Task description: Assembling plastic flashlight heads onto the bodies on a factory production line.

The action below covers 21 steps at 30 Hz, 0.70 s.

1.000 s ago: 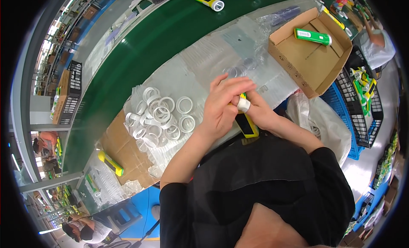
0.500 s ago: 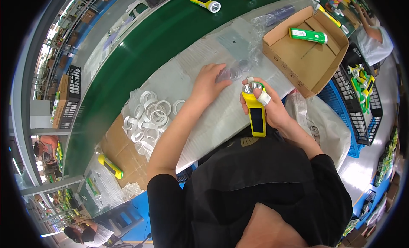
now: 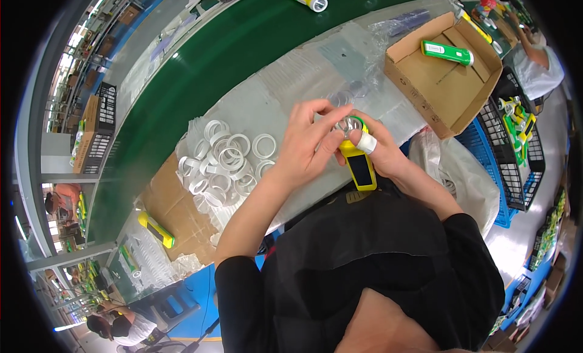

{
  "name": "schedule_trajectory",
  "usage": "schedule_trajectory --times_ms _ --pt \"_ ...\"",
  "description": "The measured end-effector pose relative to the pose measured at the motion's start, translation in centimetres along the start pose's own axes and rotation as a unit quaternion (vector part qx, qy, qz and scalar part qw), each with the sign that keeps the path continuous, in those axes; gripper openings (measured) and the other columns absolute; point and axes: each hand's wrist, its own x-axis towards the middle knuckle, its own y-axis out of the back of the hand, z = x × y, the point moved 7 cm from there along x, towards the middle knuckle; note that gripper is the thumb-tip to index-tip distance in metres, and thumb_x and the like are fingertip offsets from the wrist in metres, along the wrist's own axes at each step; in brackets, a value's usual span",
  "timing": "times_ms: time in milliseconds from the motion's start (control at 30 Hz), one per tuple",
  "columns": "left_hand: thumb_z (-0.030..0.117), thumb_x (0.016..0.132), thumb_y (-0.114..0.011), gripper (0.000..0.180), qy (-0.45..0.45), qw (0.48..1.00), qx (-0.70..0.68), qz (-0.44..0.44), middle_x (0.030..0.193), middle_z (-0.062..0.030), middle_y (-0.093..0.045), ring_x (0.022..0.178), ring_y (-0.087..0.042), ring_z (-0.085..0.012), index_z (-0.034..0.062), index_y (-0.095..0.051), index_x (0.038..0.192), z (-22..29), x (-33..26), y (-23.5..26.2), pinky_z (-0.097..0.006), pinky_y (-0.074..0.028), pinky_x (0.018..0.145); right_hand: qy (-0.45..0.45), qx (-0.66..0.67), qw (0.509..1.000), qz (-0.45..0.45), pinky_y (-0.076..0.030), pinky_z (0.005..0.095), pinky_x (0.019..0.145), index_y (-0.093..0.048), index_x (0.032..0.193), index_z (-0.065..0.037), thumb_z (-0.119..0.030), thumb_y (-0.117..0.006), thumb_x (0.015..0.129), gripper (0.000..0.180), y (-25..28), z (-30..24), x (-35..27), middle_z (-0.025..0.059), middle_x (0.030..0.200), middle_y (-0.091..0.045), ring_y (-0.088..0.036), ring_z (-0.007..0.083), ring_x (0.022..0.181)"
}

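Note:
A yellow flashlight (image 3: pixel 362 171) with a dark panel on its body stands lens end up in front of my chest. My right hand (image 3: pixel 384 151) is closed around its head, with white wrapping on the thumb. My left hand (image 3: pixel 306 142) reaches in from the left, its fingertips pinching what looks like a clear round lens disc (image 3: pixel 348 125) at the flashlight's open end; the fingers partly hide it. Loose clear discs (image 3: pixel 340 98) lie on the table just beyond. Left of my left forearm is a heap of white rings (image 3: pixel 228 156).
At the right a cardboard box (image 3: pixel 419 104) holds a green flashlight (image 3: pixel 447 52). Beside it are a black crate (image 3: pixel 528 186), a blue crate (image 3: pixel 503 212) and a white sack (image 3: pixel 477 180). A green conveyor (image 3: pixel 182 80) carries flashlights. Another yellow flashlight (image 3: pixel 156 230) lies at left.
My left hand has moved from the clear discs to the flashlight's head, bringing one disc along. The right hand still holds the flashlight. The flashlight on the conveyor has shifted rightward in view.

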Motion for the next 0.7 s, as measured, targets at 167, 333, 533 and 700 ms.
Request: schedule_trajectory --times_ms 167,333,533,700 --pt "0.017 0.09 -0.053 0.033 -0.065 0.994 0.072 0.055 0.111 -0.0124 -0.057 0.104 -0.052 -0.0294 0.0057 -0.063 0.12 1.1 -1.4 0.6 -0.04 -0.039 0.09 -0.035 -0.013 0.999 -0.018 -0.05 0.0281 0.067 -0.05 0.118 -0.003 -0.03 -0.057 0.097 0.035 -1.5 0.9 0.3 0.0074 0.091 -0.059 -0.061 0.0151 0.075" --pt "0.014 0.091 -0.047 0.031 -0.084 0.993 -0.02 0.082 0.118 -0.0141 -0.058 0.109 -0.053 -0.0323 0.0016 -0.063 0.115 0.9 -2.7 0.5 -0.042 -0.037 0.095 -0.055 -0.039 0.994 -0.091 -0.052 0.0302 0.067 -0.045 0.127 -0.001 -0.044 -0.055 0.096 0.054 -3.4 1.9 0.5 0.0099 0.095 -0.06 -0.064 0.0196 0.077" --pt "0.021 0.092 -0.052 0.034 -0.037 0.982 0.081 0.167 0.118 -0.0167 -0.06 0.109 -0.056 -0.0328 0.0028 -0.06 0.119 0.0 -3.1 4.3 -0.043 -0.038 0.096 -0.016 0.052 0.995 -0.08 -0.048 0.0296 0.068 -0.046 0.124 -0.003 -0.023 -0.054 0.097 0.034 -4.0 0.9 3.4 0.0096 0.087 -0.06 -0.061 0.0166 0.073" --pt "0.035 0.084 -0.068 0.05 0.115 0.919 0.377 -0.03 0.108 -0.0131 -0.064 0.103 -0.059 -0.0294 0.0074 -0.058 0.124 -3.2 -3.4 7.7 -0.045 -0.04 0.093 0.094 -0.057 0.993 -0.049 -0.048 0.0302 0.068 -0.045 0.124 -0.005 -0.042 -0.061 0.091 0.053 -3.5 -1.4 6.5 0.0123 0.089 -0.059 -0.059 0.0175 0.073"
